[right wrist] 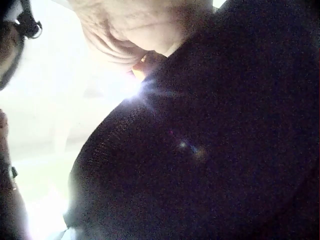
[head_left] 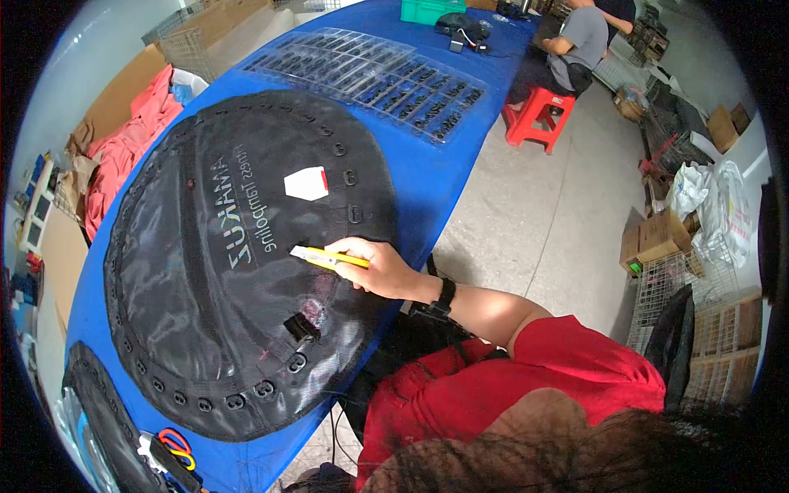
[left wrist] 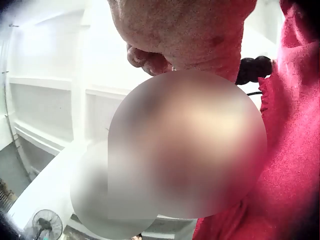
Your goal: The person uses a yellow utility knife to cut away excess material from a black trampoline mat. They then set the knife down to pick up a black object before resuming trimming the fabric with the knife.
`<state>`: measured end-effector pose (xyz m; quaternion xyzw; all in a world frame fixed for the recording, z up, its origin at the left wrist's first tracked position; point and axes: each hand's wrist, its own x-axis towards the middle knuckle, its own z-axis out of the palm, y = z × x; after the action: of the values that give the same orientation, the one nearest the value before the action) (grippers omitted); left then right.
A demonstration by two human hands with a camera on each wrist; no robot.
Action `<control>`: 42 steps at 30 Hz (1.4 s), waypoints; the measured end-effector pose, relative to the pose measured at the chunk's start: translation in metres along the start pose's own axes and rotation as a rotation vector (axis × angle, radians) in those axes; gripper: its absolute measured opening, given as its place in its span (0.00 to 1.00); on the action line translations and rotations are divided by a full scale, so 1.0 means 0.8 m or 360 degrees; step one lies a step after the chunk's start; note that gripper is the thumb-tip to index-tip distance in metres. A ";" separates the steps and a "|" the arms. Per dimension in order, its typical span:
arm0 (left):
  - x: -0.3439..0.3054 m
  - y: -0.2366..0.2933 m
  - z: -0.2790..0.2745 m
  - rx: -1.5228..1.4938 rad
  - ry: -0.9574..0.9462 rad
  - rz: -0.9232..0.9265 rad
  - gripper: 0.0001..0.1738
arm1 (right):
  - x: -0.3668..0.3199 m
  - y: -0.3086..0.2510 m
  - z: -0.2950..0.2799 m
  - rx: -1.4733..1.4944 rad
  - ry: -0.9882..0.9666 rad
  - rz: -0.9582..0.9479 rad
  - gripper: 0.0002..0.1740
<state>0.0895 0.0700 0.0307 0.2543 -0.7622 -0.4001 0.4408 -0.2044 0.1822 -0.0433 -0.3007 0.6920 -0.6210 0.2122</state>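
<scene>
In the head view my right hand (head_left: 374,267) grips a yellow utility knife (head_left: 329,259), with its silver blade pointing left over a round black mesh mat (head_left: 197,287). Black loops line the mat's edge, pale lettering crosses it, and a white label (head_left: 302,183) lies above the knife. Below the hand, a short black webbing piece (head_left: 302,329) sits beside pinkish marks. The head view does not show my left hand; its wrist view catches the palm and curled fingertips of that hand (left wrist: 180,35) at the top, close to a red shirt. I cannot tell whether it holds anything.
Clear trays of black parts (head_left: 386,78) and a green crate (head_left: 422,10) stand at the blue table's far end. Scissors (head_left: 177,444) lie at the near left by another black mat (head_left: 103,419). Beyond the table are a red stool (head_left: 538,119) and other people.
</scene>
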 end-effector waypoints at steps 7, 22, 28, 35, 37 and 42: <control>0.008 -0.007 -0.029 0.0044 0.0118 0.0029 0.10 | 0.000 -0.003 -0.003 -0.0065 0.0011 0.0021 0.20; 0.010 -0.086 -0.184 0.0894 0.0482 -0.0434 0.07 | 0.011 0.029 -0.016 -0.0207 0.0088 0.0148 0.22; 0.016 -0.160 -0.257 0.1309 0.0511 -0.0513 0.09 | 0.008 0.035 -0.014 -0.0277 0.0082 0.0099 0.23; 0.035 -0.213 -0.336 0.1678 0.0565 -0.0549 0.08 | 0.010 0.040 -0.015 -0.0267 0.0052 0.0038 0.23; 0.037 -0.240 -0.373 0.1937 0.0573 -0.0410 0.13 | 0.010 0.046 -0.018 -0.0237 0.0028 0.0011 0.23; 0.081 -0.261 -0.403 0.1937 0.0418 -0.0386 0.23 | -0.006 -0.001 0.008 -0.0295 0.0138 0.0075 0.19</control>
<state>0.3479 -0.2178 -0.0193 0.5910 -0.7585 0.0922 0.2586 -0.1967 0.1809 -0.0436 -0.2755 0.7618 -0.5618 0.1678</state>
